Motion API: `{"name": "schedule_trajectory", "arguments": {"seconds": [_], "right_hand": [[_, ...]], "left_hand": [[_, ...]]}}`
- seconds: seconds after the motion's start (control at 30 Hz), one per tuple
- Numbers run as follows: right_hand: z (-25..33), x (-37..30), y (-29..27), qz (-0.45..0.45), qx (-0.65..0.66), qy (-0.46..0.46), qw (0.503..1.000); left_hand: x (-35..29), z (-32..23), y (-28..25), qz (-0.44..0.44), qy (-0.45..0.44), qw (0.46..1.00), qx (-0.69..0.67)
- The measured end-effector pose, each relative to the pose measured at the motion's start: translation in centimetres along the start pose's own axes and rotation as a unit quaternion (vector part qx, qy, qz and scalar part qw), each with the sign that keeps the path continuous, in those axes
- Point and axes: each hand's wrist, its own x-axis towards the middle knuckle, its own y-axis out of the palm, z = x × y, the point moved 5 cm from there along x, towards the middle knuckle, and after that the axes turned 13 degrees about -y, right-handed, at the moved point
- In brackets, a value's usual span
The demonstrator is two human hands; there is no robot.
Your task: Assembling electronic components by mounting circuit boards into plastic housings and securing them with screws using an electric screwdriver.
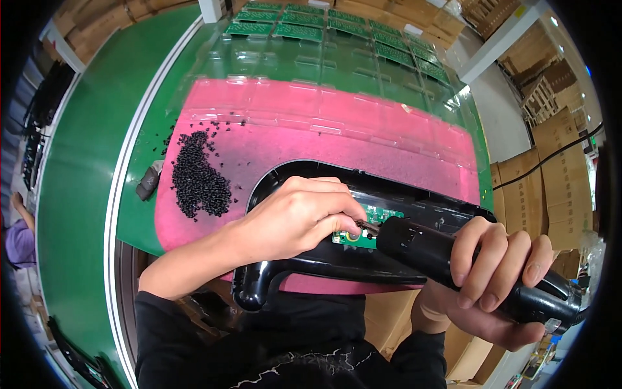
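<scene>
My right hand [495, 272] wraps round a black electric screwdriver [418, 249], held nearly level with its tip pointing left. My left hand [301, 217] pinches with thumb and forefinger at the screwdriver's tip; a small dark piece shows there, probably a screw, partly hidden by the fingers. Below the tip is a green circuit board [350, 238], lying inside a glossy black plastic housing [259, 269]. The housing rests on a pink mat [291, 146], and my left wrist crosses over its left end.
A heap of small black screws [197, 175] lies on the mat's left side, beside a dark grey lump [148, 183]. Across the far side stretches a clear plastic tray [324, 78] with several green circuit boards [298, 31]. Cardboard boxes [518, 201] stand at right. Another person's purple sleeve [21, 243] shows far left.
</scene>
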Motion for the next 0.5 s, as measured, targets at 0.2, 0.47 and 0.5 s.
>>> {"name": "schedule_trajectory", "arguments": {"seconds": [0.2, 0.47, 0.5], "right_hand": [[-0.03, 0.01, -0.18, -0.013, 0.002, 0.000, 1.000], [-0.48, -0.30, -0.54, -0.032, 0.003, 0.014, 0.999], [-0.52, -0.32, -0.49, -0.025, 0.003, 0.007, 1.000]], "left_hand": [[0.14, -0.20, -0.14, -0.011, -0.006, 1.000, 0.011], [0.06, -0.01, -0.05, 0.002, -0.037, 0.999, 0.002], [0.08, 0.04, -0.07, -0.001, -0.039, 0.999, 0.006]]}}
